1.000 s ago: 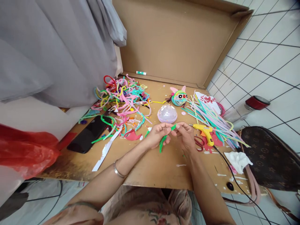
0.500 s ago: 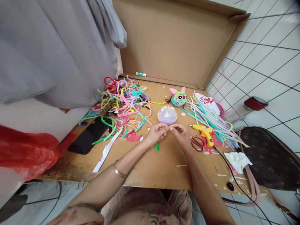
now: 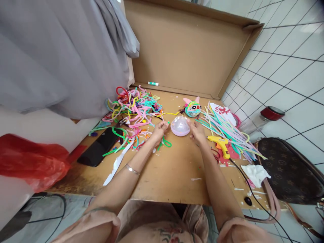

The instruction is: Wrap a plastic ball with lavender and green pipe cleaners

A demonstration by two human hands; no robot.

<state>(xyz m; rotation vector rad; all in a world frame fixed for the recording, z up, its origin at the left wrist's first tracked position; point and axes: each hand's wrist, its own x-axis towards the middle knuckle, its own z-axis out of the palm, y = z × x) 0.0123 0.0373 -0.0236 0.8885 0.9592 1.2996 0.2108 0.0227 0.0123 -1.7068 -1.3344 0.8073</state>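
My left hand [image 3: 159, 130] is closed on a bent green pipe cleaner [image 3: 165, 143], whose loop hangs down to the cardboard tabletop [image 3: 172, 175]. Just right of it lies a pale pink translucent ball [image 3: 179, 126]. My right hand [image 3: 196, 131] has its curled fingers against the ball's right side. Behind the ball sits a small yarn-wrapped figure [image 3: 192, 108] with pink ears and big eyes.
A tangle of coloured pipe cleaners [image 3: 134, 108] lies at the left, straight ones [image 3: 222, 126] at the right. A yellow glue gun [image 3: 221, 143] with a black cord, red scissors [image 3: 218, 156], a black phone [image 3: 97, 150], a red bag [image 3: 32, 162], a tissue [image 3: 255, 172] and a brown handbag [image 3: 291, 168] surround them.
Both hands moved away from me, from a shared pinch on the green pipe cleaner. The right hand let go and went to the ball; the left kept the pipe cleaner.
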